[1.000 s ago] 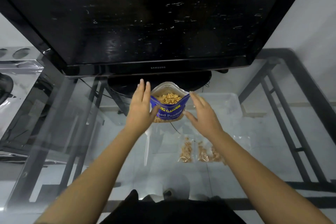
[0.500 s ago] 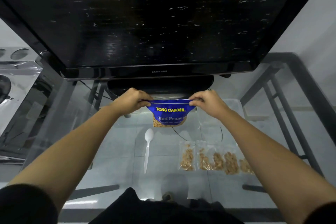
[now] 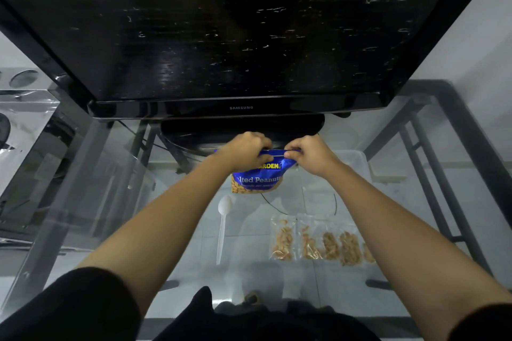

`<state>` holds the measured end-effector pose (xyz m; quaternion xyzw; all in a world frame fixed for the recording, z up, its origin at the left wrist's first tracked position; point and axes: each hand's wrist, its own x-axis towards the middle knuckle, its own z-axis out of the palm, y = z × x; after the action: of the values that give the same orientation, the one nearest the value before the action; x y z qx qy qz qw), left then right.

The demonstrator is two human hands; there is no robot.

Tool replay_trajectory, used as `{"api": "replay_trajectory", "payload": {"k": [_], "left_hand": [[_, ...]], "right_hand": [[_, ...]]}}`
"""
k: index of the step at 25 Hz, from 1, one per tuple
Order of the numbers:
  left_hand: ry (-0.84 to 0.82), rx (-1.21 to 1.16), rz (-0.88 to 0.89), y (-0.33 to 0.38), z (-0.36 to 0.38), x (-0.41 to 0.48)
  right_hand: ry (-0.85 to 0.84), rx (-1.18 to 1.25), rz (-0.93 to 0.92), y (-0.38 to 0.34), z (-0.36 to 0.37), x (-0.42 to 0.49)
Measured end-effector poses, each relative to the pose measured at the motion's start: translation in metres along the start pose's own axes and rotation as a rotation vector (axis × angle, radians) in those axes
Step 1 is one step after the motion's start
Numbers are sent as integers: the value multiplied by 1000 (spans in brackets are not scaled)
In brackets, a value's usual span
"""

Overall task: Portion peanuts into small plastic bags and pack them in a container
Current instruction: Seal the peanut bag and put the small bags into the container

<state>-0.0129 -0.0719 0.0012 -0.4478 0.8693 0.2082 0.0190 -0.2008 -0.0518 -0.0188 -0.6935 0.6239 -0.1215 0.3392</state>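
Both hands pinch the top of the peanut bag on the glass table.
Left hand, right hand: fingers curled tight on the top strip, close together, mouth pressed flat. Bag upright, just below the TV edge. Spoon lies nearer the person; filled small bags in a row to its right. Clear container right of the bag.

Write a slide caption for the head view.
Left hand and right hand pinch the peanut pouch at its top; filled small bags and spoon lie nearby.
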Motion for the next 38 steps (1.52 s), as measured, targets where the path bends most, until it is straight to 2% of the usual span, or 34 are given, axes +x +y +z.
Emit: {"api": "replay_trajectory", "payload": {"k": [8, 13, 19, 24, 28, 32, 35, 38], "left_hand": [[75, -51, -42, 5, 14, 6], [9, -104, -157, -22, 7, -11], [68, -125, -264, -47, 5, -31], [60, -345, -287, -63, 1, -47], [109, -316, -309, -61, 4, -48], [84, -269, -224, -57, 1, -43], [67, -195, -127, -47, 3, -38], [60, -172, -138, -42, 2, -33]], "right_hand": [[6, -57, 0, -2, -1, -2], [-19, -31, 1, -4, -2, -4], [-27, -8, 5, -3, -3, -5], [-32, -52, -6, -5, -3, -3], [-38, -81, 2, -7, -3, 0], [-62, -135, 17, -11, -5, 1], [-56, -239, -102, -31, 4, -1], [-38, -275, -133, -57, 22, 5]]}}
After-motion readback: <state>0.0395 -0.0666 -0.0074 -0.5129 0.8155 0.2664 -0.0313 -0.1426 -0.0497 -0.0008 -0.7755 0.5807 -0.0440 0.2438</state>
